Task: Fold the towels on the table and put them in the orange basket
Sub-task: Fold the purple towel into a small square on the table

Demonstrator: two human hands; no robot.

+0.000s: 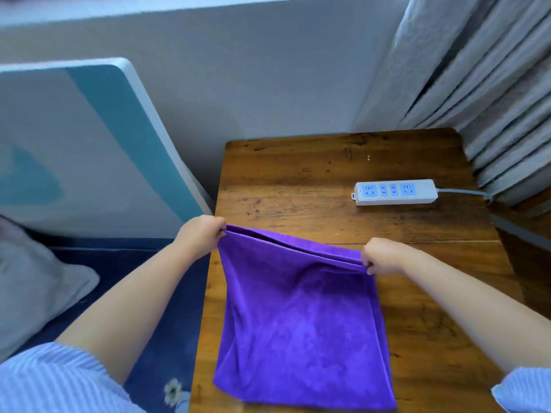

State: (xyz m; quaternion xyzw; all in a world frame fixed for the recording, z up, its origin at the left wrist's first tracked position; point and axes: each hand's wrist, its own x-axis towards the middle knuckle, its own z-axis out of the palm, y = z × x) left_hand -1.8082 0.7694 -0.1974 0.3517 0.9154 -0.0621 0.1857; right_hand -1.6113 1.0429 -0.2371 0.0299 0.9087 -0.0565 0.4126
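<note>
A purple towel [301, 323] lies doubled over on the wooden table [328, 180], its near edge by the table's front. My left hand [199, 234] pinches the towel's far left corner, lifted just past the table's left edge. My right hand [381, 254] pinches the far right corner, so the far edge is stretched taut between both hands and raised off the wood. Two layers show along that held edge. No orange basket is in view.
A white power strip [395, 192] with blue sockets lies on the table's far right, its cable running off to the right. Grey curtains [483, 84] hang behind. A teal and white board [89, 144] leans against the wall on the left, above a blue bed cover [119, 293].
</note>
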